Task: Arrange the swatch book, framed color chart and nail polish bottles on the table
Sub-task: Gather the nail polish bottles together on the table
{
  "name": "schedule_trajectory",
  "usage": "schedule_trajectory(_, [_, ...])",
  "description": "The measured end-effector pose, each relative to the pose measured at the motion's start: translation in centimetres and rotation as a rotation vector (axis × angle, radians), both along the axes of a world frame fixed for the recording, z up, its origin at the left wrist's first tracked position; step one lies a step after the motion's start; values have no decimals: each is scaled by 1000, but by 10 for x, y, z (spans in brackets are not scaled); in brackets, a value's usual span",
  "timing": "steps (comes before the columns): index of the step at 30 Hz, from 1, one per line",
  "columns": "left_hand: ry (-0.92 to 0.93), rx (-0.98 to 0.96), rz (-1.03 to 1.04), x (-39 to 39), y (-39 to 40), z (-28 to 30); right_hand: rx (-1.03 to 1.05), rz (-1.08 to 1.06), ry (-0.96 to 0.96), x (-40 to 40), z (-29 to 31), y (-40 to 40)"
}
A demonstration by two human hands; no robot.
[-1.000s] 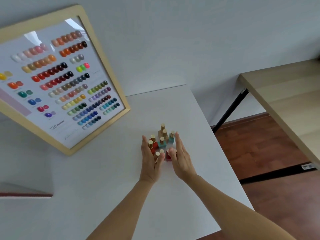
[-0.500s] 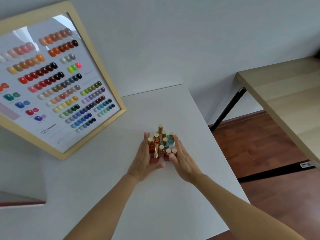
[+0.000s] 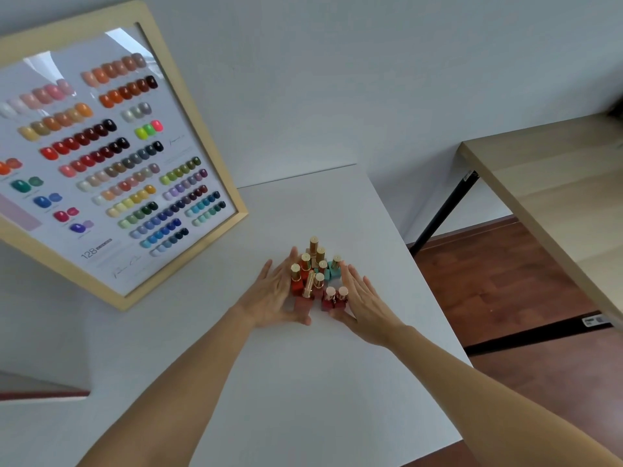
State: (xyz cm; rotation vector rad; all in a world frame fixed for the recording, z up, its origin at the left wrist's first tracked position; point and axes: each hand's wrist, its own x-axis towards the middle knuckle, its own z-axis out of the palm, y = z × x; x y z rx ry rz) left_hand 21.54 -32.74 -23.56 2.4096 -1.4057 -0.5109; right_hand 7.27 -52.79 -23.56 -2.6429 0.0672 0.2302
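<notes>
Several nail polish bottles (image 3: 317, 281) with gold caps, in red, pink and teal, stand bunched together on the white table (image 3: 303, 382); one gold-capped bottle lies tilted among them. My left hand (image 3: 273, 296) cups the cluster's left side, fingers spread, thumb curled under the front. My right hand (image 3: 362, 301) presses flat against the right side. The framed color chart (image 3: 111, 163), wood-framed with rows of painted nail tips, leans against the wall at the left. No swatch book is in view.
The white table's right edge (image 3: 424, 288) drops to a dark wood floor (image 3: 505, 281). A light wooden table (image 3: 556, 183) with black legs stands to the right. A grey wall (image 3: 337, 79) runs behind.
My hands have spread apart slightly, exposing the front bottles. The left hand shifted lower-left, thumb under the cluster. The view drifted, so the chart sits further left.
</notes>
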Motion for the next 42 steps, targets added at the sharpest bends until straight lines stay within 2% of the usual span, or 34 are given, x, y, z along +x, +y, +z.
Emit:
schedule_trajectory(7, [48, 6, 39, 4, -7, -8, -28, 13, -1, 3, 2, -2])
schedule_trajectory(12, [141, 52, 163, 14, -17, -2, -23, -11, 18, 5, 3, -1])
schedule_trajectory(17, [97, 151, 117, 21, -26, 0, -44, -41, 38, 6, 0, 0])
schedule_trajectory(29, [134, 53, 15, 1, -70, -2, -64, -128, 44, -15, 3, -34])
schedule_trajectory(42, [151, 43, -51, -26, -133, 0, -95, -198, 85, -51, 11, -85])
